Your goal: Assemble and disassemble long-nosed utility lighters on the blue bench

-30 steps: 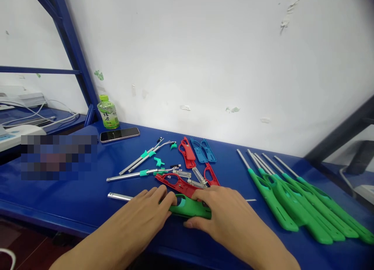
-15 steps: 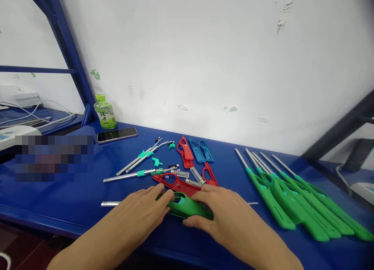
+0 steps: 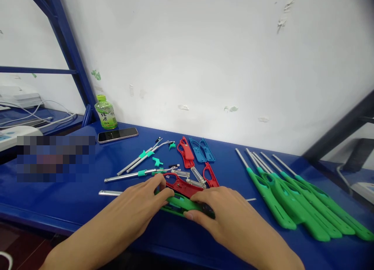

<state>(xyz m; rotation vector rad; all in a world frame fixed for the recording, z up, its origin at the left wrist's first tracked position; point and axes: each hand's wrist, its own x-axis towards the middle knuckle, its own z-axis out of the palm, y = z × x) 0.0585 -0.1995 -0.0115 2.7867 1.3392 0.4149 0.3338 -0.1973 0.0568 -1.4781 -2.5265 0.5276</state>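
Observation:
A green long-necked gas lighter (image 3: 184,203) is held low over the blue table between both hands. Its metal tube (image 3: 109,193) sticks out to the left beyond my left hand (image 3: 146,198), whose fingers are closed on the trigger end. My right hand (image 3: 222,207) grips the handle end with thumb and fingers. Under the right palm shows a dark object (image 3: 208,210). A thin metal rod (image 3: 251,200) pokes out on that hand's far side; whether the two are one tool I cannot tell. Just beyond lies a red lighter shell half (image 3: 184,187).
Several green lighters (image 3: 304,200) lie fanned at right. Behind my hands are metal tubes (image 3: 128,176) with wires, teal triggers (image 3: 157,162), clear fuel tanks (image 3: 198,175), red shells (image 3: 187,153) and blue shells (image 3: 202,150). A phone (image 3: 118,135) and bottle (image 3: 106,113) stand back left.
The green lighter has rolled in my hands and a gap now shows along its near side. Its tube end has risen slightly, and my left hand has shifted a little up.

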